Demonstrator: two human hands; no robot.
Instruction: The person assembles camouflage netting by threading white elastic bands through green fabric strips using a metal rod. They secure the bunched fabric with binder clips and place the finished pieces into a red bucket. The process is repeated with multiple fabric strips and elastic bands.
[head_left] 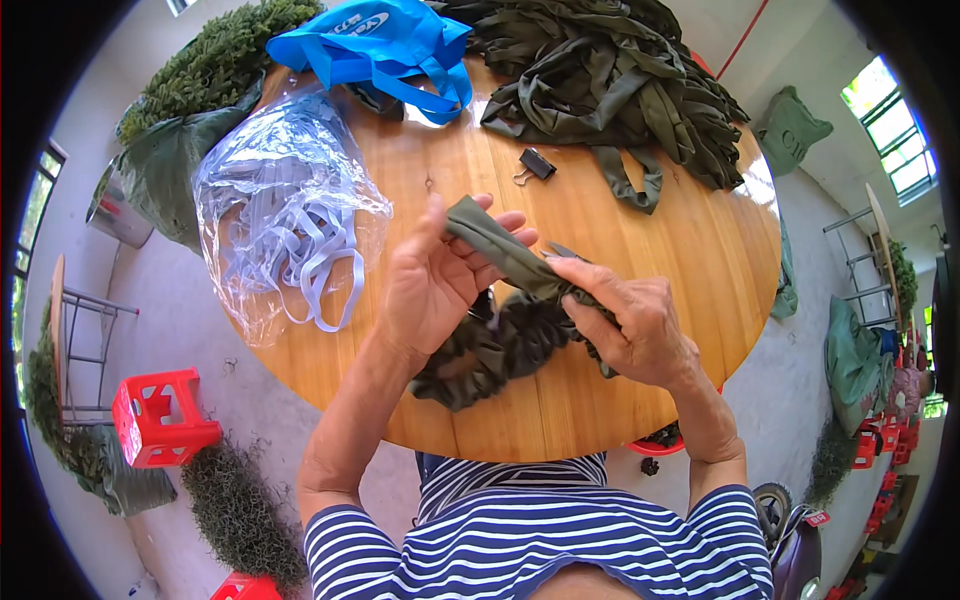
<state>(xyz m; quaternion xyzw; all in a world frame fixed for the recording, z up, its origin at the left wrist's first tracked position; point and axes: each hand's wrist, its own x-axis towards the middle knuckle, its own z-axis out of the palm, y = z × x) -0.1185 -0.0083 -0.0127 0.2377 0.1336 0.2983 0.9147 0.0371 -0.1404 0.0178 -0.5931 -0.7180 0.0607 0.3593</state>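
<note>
A dark olive fabric strip (505, 250) stretches between my hands above the table's near half. My left hand (425, 285) is open, palm up, the strip's flat end lying across its outstretched fingers and the thumb apart. Closed fingers of my right hand (635, 325) grip the strip's other end, where the cloth bunches up. A dark pointed tip (566, 250) shows beside the right index finger; its kind I cannot make out. Below my hands, a gathered olive fabric band (465, 375) lies curled on the wooden table (430, 430), partly hidden by the right hand.
Left on the table is a clear plastic bag (225, 205) with pale elastic bands (318, 245). Farther back lie a blue bag (370, 50), a heap of olive fabric strips (620, 90) and a black binder clip (538, 163). A red stool (165, 415) stands on the floor at left.
</note>
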